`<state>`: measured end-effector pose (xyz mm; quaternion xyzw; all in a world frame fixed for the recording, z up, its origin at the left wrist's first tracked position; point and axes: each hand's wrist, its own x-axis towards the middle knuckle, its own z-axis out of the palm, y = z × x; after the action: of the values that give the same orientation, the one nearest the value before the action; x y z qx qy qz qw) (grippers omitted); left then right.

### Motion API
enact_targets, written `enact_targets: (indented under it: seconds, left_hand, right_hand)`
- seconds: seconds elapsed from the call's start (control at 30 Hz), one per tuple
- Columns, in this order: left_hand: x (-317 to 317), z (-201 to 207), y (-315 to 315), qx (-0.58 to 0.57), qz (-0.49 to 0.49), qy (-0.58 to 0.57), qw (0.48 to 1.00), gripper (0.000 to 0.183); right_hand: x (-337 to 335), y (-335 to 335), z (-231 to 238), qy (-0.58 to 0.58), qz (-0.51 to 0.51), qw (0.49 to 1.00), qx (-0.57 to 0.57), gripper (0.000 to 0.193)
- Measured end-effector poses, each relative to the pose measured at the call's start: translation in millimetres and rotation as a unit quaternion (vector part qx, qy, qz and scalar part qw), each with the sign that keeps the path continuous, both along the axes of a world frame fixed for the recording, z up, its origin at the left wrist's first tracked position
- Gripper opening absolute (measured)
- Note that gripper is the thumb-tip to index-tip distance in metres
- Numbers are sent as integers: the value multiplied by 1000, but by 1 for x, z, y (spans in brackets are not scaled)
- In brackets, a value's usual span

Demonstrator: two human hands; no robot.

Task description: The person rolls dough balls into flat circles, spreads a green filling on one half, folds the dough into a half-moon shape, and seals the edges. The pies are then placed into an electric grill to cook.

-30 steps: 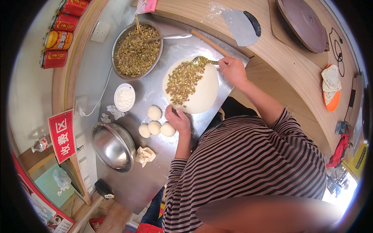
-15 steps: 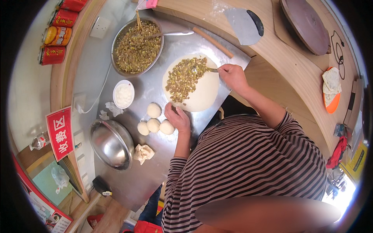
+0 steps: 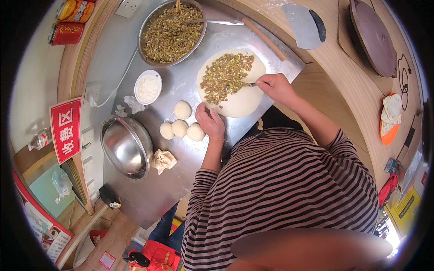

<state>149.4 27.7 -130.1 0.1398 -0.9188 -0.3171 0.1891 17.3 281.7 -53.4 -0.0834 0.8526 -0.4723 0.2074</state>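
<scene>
A round sheet of pale dough (image 3: 246, 101) lies on the metal tabletop (image 3: 181, 153). Chopped green-and-brown filling (image 3: 226, 74) covers much of its left and far part. My right hand (image 3: 278, 89) is closed round the handle of a thin metal utensil (image 3: 250, 84); its head sits against the filling, so its shape is hidden. At the dough's near-left edge rests my left hand (image 3: 210, 123), fingers slightly bent and apart, holding nothing. Several dough balls (image 3: 181, 128) sit close together just left of it.
Behind, a steel bowl of filling (image 3: 171, 34) holds chopsticks and a spoon. A rolling pin (image 3: 264, 39) lies beyond the dough. To the left are a white bowl (image 3: 148, 88), a tilted empty steel bowl (image 3: 126, 147) and a crumpled cloth (image 3: 163, 161). A scraper (image 3: 304, 26) lies on the wooden counter.
My right hand has brought the utensil nearer and a little left across the dough, along the filling's edge. My left hand stays by the dough's edge. The whole view has shifted slightly.
</scene>
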Motion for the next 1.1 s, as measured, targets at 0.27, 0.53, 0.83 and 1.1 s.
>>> enact_targets:
  seconds: [0.27, 0.53, 0.83, 1.1]
  left_hand:
    - [0, -3, 0, 8, 13, 13, 1000, 38]
    - [3, 1, 1, 37, 15, 71, 997, 34]
    - [28, 23, 37, -92, -267, 4, 959, 36]
    - [10, 11, 37, -111, -286, 22, 952, 22]
  right_hand:
    - [-18, -17, 9, -118, -103, 982, -102, 22]
    - [-117, -106, 14, 373, 10, 927, -33, 17]
    - [-129, -85, 36, 522, 188, 830, 59, 38]
    - [-19, 27, -18, 286, 250, 925, 0, 19]
